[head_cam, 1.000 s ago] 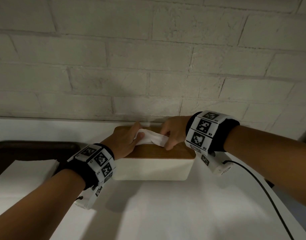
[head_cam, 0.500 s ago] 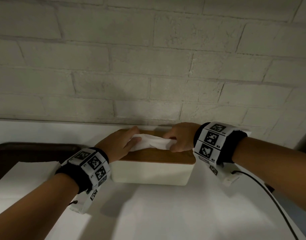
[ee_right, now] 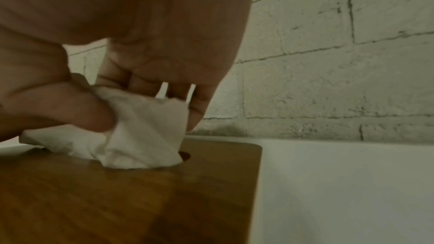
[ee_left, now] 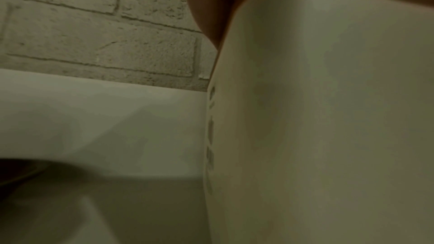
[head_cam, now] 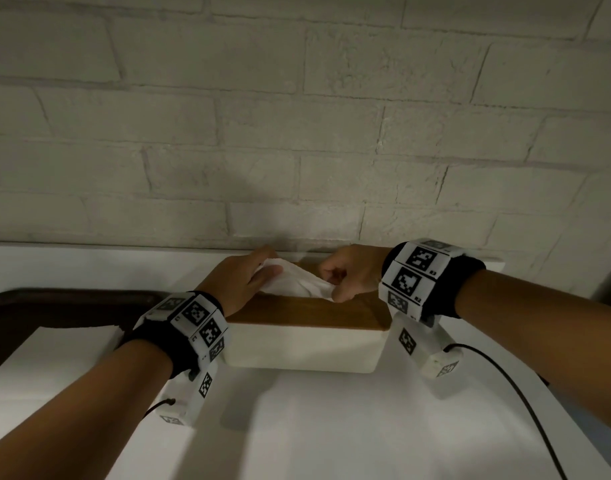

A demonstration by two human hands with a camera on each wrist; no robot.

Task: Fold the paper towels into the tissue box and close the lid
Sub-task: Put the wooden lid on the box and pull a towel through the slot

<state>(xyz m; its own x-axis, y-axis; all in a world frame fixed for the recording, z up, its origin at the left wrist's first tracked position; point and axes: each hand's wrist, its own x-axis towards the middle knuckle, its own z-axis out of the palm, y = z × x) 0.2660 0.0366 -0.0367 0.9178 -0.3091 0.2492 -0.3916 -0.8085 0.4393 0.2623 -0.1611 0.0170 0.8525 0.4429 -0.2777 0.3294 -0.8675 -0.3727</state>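
A white tissue box (head_cam: 302, 348) with a brown wooden lid (head_cam: 307, 311) stands on the white table near the brick wall. A white paper towel (head_cam: 292, 280) sticks up out of the slot in the lid (ee_right: 164, 201). My left hand (head_cam: 243, 284) holds the towel's left end, its fingers around it. My right hand (head_cam: 349, 277) pinches the right end between thumb and curled fingers (ee_right: 94, 116), just above the slot. The left wrist view shows only the box's white wall (ee_left: 328, 118) up close.
A dark brown tray (head_cam: 54, 306) lies at the left, with a white sheet (head_cam: 44, 365) in front of it. The brick wall (head_cam: 297, 133) rises right behind the box. A black cable (head_cam: 525, 403) runs from my right wrist across the table (head_cam: 331, 427).
Both hands have stayed on the paper towel above the lid. They have drawn it out a little wider and higher. The view has tilted upward slightly.
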